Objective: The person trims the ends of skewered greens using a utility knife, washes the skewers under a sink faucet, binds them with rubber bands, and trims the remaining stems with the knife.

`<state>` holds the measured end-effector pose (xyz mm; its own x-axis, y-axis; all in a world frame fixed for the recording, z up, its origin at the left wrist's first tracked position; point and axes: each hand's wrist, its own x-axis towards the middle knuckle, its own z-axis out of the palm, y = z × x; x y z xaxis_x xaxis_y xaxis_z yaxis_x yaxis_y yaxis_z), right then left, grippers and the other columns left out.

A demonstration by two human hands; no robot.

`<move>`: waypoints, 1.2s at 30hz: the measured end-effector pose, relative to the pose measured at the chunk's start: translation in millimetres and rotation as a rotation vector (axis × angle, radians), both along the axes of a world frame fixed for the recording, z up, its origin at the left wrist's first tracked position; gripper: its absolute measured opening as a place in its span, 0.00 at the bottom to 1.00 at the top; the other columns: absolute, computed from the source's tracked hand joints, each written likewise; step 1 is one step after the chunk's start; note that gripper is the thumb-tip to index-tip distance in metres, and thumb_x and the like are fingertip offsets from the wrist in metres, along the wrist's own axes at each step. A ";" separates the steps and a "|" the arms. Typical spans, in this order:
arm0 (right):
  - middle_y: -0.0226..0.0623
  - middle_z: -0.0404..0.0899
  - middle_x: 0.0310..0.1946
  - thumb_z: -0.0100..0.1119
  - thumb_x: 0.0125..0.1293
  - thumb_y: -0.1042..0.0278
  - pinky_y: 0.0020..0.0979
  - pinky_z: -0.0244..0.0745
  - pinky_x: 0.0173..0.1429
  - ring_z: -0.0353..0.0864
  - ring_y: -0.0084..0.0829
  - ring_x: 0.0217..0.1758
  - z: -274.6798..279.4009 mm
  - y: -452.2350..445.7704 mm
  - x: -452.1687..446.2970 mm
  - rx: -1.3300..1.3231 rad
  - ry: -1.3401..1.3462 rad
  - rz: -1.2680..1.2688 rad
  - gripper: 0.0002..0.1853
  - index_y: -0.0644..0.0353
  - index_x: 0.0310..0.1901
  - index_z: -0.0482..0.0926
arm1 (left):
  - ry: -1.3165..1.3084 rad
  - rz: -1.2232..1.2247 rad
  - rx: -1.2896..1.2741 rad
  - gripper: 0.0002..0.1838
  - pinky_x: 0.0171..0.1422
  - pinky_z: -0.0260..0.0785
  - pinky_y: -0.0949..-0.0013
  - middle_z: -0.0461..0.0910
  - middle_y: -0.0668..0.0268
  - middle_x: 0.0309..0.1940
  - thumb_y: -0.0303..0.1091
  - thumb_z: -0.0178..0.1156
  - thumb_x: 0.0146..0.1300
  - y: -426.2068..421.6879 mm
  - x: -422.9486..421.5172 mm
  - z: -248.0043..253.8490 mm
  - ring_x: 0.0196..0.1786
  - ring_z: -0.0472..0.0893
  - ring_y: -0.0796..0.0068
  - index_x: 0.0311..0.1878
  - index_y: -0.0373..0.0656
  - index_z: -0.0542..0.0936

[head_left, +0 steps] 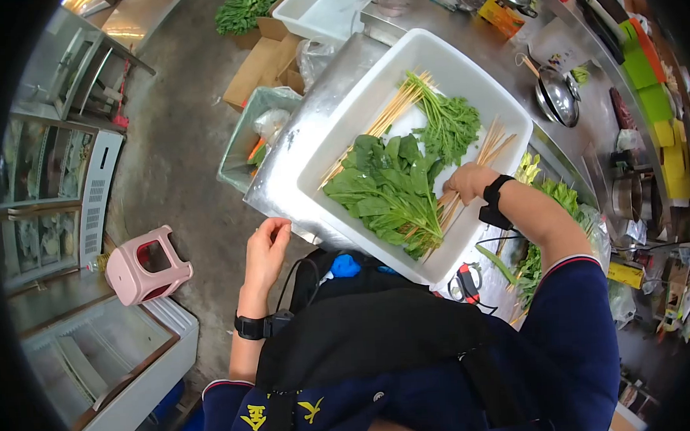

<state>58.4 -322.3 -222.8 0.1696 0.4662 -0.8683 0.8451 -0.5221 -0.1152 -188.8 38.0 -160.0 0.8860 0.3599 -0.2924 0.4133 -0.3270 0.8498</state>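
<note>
A white plastic tub (322,128) holds leafy greens (382,187), a bunch of finer-leaved herbs (449,122) and bamboo skewers (494,147). My right hand (467,182) reaches over the tub's right wall, its fingers closed around skewers lying along that side. Part of its grip is hidden by the back of the hand. More skewers (391,117) lie along the tub's far left side, some partly under the greens. Outside the tub, near its left front corner, my left hand (267,253) is raised with curled fingers pressed together; nothing shows in it.
Below the tub is a metal worktop (274,176). Red-handled scissors (467,281) and loose greens (528,273) lie to the right. On the left are a lined bin (234,155), a pink stool (147,264) and glass-door fridges (47,171). A strainer and pan (557,98) sit on the far counter.
</note>
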 end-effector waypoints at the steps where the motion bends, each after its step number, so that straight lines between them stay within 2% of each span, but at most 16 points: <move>1: 0.35 0.80 0.39 0.61 0.35 0.68 0.35 0.74 0.43 0.79 0.40 0.42 -5.4 -1.7 -3.7 0.008 -0.046 0.013 0.31 0.45 0.50 0.76 | -0.002 0.008 -0.017 0.10 0.35 0.65 0.75 0.75 0.68 0.24 0.31 0.54 0.60 -2.5 -2.2 -1.1 0.28 0.71 0.81 0.40 0.35 0.76; 6: 0.36 0.81 0.35 0.60 0.37 0.68 0.35 0.75 0.39 0.80 0.41 0.39 -30.3 -2.1 -11.1 -0.122 -0.143 0.170 0.22 0.50 0.41 0.81 | 0.010 -0.008 -0.025 0.10 0.36 0.65 0.76 0.75 0.68 0.25 0.32 0.54 0.60 -15.1 -13.0 2.6 0.29 0.72 0.81 0.40 0.35 0.76; 9: 0.38 0.81 0.35 0.59 0.38 0.66 0.37 0.75 0.39 0.80 0.43 0.39 -32.4 -6.2 -7.8 -0.100 -0.072 0.012 0.23 0.52 0.43 0.80 | 0.001 0.019 -0.016 0.10 0.36 0.65 0.76 0.75 0.68 0.26 0.32 0.54 0.60 -19.7 -18.4 2.3 0.29 0.72 0.81 0.40 0.35 0.76; 14: 0.39 0.80 0.36 0.59 0.39 0.65 0.38 0.74 0.39 0.79 0.43 0.38 -21.9 -11.9 -4.5 -0.037 0.005 -0.021 0.25 0.52 0.46 0.79 | 0.021 0.060 -0.004 0.10 0.37 0.66 0.76 0.75 0.68 0.26 0.32 0.53 0.61 -19.3 -24.7 10.5 0.30 0.73 0.81 0.40 0.35 0.76; 17: 0.37 0.81 0.34 0.60 0.39 0.67 0.38 0.74 0.39 0.79 0.41 0.37 -1.4 -7.1 -4.6 -0.121 0.082 -0.035 0.25 0.50 0.46 0.78 | 0.024 0.071 -0.004 0.10 0.37 0.66 0.76 0.76 0.68 0.26 0.32 0.53 0.61 -18.0 -27.5 6.2 0.30 0.73 0.81 0.40 0.36 0.76; 20: 0.36 0.81 0.32 0.63 0.38 0.65 0.37 0.73 0.38 0.79 0.39 0.35 42.0 -1.8 -4.5 -0.014 0.149 -0.099 0.25 0.51 0.45 0.78 | 0.021 0.056 -0.009 0.10 0.37 0.66 0.76 0.76 0.68 0.26 0.32 0.53 0.61 -19.1 -25.3 7.8 0.31 0.73 0.82 0.40 0.36 0.76; 22: 0.36 0.80 0.26 0.66 0.38 0.57 0.36 0.71 0.37 0.79 0.39 0.32 82.2 5.1 -6.4 0.154 0.093 -0.034 0.23 0.46 0.41 0.79 | 0.009 0.071 -0.056 0.10 0.37 0.66 0.76 0.76 0.69 0.26 0.33 0.53 0.61 -17.6 -21.7 11.0 0.31 0.74 0.82 0.40 0.35 0.76; 24: 0.36 0.80 0.24 0.67 0.39 0.59 0.35 0.71 0.36 0.78 0.37 0.30 103.8 3.4 -3.5 0.216 0.102 -0.072 0.19 0.50 0.38 0.80 | 0.001 0.073 -0.080 0.10 0.38 0.66 0.76 0.76 0.69 0.27 0.32 0.53 0.61 -11.2 -18.1 9.6 0.31 0.74 0.81 0.40 0.35 0.76; 26: 0.35 0.80 0.25 0.68 0.40 0.62 0.34 0.71 0.36 0.79 0.34 0.30 125.8 -1.3 2.9 0.259 0.269 -0.364 0.17 0.55 0.36 0.79 | -0.014 0.075 -0.104 0.10 0.39 0.66 0.76 0.76 0.68 0.27 0.32 0.53 0.61 -7.8 -12.4 12.2 0.31 0.74 0.81 0.40 0.35 0.76; 27: 0.31 0.78 0.21 0.67 0.44 0.64 0.29 0.69 0.30 0.76 0.27 0.25 141.1 -4.3 2.6 0.363 0.298 -0.426 0.13 0.60 0.31 0.78 | -0.019 0.064 -0.159 0.10 0.39 0.67 0.76 0.76 0.68 0.28 0.32 0.53 0.62 -6.6 -8.8 16.5 0.32 0.74 0.81 0.40 0.35 0.76; 28: 0.31 0.78 0.21 0.67 0.44 0.64 0.29 0.69 0.30 0.76 0.27 0.25 152.4 -7.2 3.0 0.372 0.284 -0.418 0.13 0.60 0.31 0.78 | -0.026 0.053 -0.213 0.10 0.40 0.67 0.76 0.76 0.68 0.29 0.32 0.53 0.62 -5.3 -5.1 21.1 0.32 0.75 0.81 0.41 0.35 0.76; 30: 0.26 0.70 0.16 0.66 0.47 0.65 0.22 0.61 0.22 0.67 0.19 0.17 172.0 -11.6 1.2 0.318 0.388 -0.814 0.11 0.60 0.25 0.74 | -0.015 0.013 -0.250 0.11 0.41 0.67 0.76 0.76 0.68 0.30 0.33 0.52 0.62 -5.1 2.7 29.6 0.33 0.75 0.81 0.41 0.35 0.76; 31: 0.26 0.70 0.16 0.66 0.47 0.65 0.22 0.61 0.22 0.67 0.19 0.17 182.0 -11.7 -6.2 0.330 0.372 -0.803 0.11 0.60 0.25 0.74 | 0.014 -0.027 -0.292 0.11 0.41 0.68 0.76 0.76 0.68 0.31 0.33 0.52 0.63 -6.3 8.0 34.4 0.33 0.75 0.81 0.42 0.36 0.76; 32: 0.21 0.66 0.15 0.66 0.48 0.65 0.19 0.55 0.19 0.61 0.15 0.15 190.6 -12.2 -17.8 0.421 0.541 -1.087 0.11 0.57 0.25 0.72 | -0.009 -0.022 -0.286 0.11 0.41 0.68 0.76 0.76 0.68 0.31 0.33 0.52 0.63 -9.3 14.7 42.2 0.33 0.75 0.81 0.42 0.36 0.76; 33: 0.17 0.61 0.15 0.65 0.49 0.65 0.16 0.48 0.16 0.55 0.10 0.14 195.9 -13.2 -29.1 0.510 0.717 -1.371 0.11 0.54 0.26 0.70 | 0.035 -0.138 -0.387 0.12 0.42 0.68 0.76 0.76 0.68 0.31 0.35 0.52 0.63 -15.5 21.1 52.5 0.34 0.75 0.81 0.43 0.36 0.76; 36: 0.16 0.59 0.15 0.63 0.54 0.65 0.16 0.42 0.15 0.50 0.09 0.12 180.2 -10.4 -46.2 0.638 0.949 -1.595 0.12 0.52 0.27 0.67 | 0.177 -0.483 -0.732 0.15 0.42 0.69 0.76 0.77 0.68 0.33 0.39 0.52 0.64 -47.6 45.2 80.9 0.36 0.76 0.80 0.45 0.37 0.76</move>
<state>12.3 -332.8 -42.6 0.3402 0.6141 -0.7122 -0.7145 -0.3236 -0.6204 -143.5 -9.6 -79.1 0.8127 -0.3713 -0.4491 0.5158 0.1001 0.8508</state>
